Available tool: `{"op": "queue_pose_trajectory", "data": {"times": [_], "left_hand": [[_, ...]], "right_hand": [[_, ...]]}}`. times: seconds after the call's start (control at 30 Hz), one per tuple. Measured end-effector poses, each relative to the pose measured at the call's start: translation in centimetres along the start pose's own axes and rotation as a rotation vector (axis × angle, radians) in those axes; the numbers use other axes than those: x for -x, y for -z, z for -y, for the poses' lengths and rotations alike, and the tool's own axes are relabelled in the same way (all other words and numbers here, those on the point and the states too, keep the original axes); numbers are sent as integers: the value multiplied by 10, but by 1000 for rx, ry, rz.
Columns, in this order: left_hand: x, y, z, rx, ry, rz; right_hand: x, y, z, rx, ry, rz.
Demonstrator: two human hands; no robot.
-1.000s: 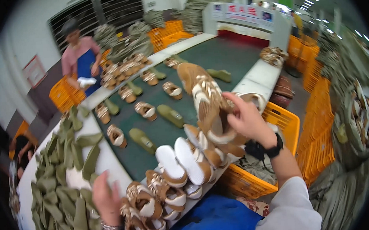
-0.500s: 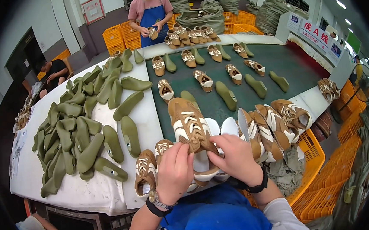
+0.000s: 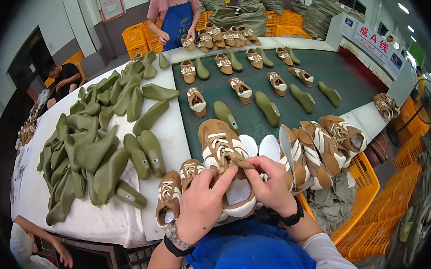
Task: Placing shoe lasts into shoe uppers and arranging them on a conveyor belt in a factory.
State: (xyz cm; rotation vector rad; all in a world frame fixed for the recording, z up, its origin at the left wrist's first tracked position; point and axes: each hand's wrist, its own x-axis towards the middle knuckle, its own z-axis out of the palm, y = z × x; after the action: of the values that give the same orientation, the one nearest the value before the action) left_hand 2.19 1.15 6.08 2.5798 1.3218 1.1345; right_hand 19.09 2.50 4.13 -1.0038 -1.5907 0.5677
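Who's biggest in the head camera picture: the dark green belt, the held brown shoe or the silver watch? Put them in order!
Largest to smallest, as they look in the head view:
1. Dark green belt
2. Held brown shoe
3. Silver watch

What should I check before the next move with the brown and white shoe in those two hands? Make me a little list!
1. Left grip touching the held shoe: ok, its fingers are at the opening.
2. Right grip touching it too: ok, thumb and fingers meet the brown flap.
3. Toe pointing away from the person: ok.
4. Laces threaded across the front: ok, white laces show there.
5. Clear space on both sides: not ok, neighbouring shoes crowd close.
6. Nothing stuck inside the toe: cannot tell, it's hidden.
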Motion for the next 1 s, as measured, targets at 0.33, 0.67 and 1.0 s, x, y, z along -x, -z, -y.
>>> {"op": "queue_pose_trajectory", "data": {"times": [0.33, 0.67, 1.0], "left_hand": [[0, -4, -8, -67, 116, 29], [4, -5, -7, -105, 83, -77], [5, 9, 11, 147, -28, 67]], "right_hand": [[4, 0, 0, 55, 107, 85], [-4, 2, 11, 221, 244, 49], [10, -3, 10, -10, 99, 23]]}}
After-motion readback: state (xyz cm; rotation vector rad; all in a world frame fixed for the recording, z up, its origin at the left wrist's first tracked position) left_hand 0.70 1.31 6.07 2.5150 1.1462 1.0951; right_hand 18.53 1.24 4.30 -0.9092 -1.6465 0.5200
